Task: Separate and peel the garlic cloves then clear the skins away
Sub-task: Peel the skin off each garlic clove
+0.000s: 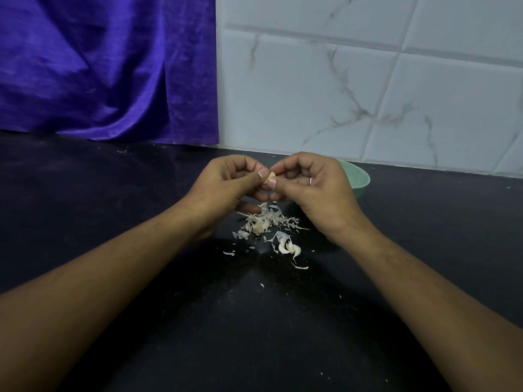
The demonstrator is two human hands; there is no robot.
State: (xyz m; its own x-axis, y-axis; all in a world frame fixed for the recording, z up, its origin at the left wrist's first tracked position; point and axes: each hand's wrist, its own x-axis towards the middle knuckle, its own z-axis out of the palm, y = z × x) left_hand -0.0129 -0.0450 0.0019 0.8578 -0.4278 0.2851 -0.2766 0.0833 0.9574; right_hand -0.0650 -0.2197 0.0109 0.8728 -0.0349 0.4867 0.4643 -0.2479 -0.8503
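Two bare forearms (99,284) reach in from the bottom edge over the black desk (85,193). Up ahead, left hand (223,188) and right hand (317,190) meet above the desk, each grip clamped on one small garlic clove (271,175), thumbs and fingertips pinching it from either side. Right below them a heap of papery skins (266,222) lies on the desk, with what look like a couple of pale cloves (289,248) just nearer the camera. A green bowl (358,176) peeks out behind the right hand. Purple cloth (107,66) hangs back left, marbled tiles (368,80) back right.
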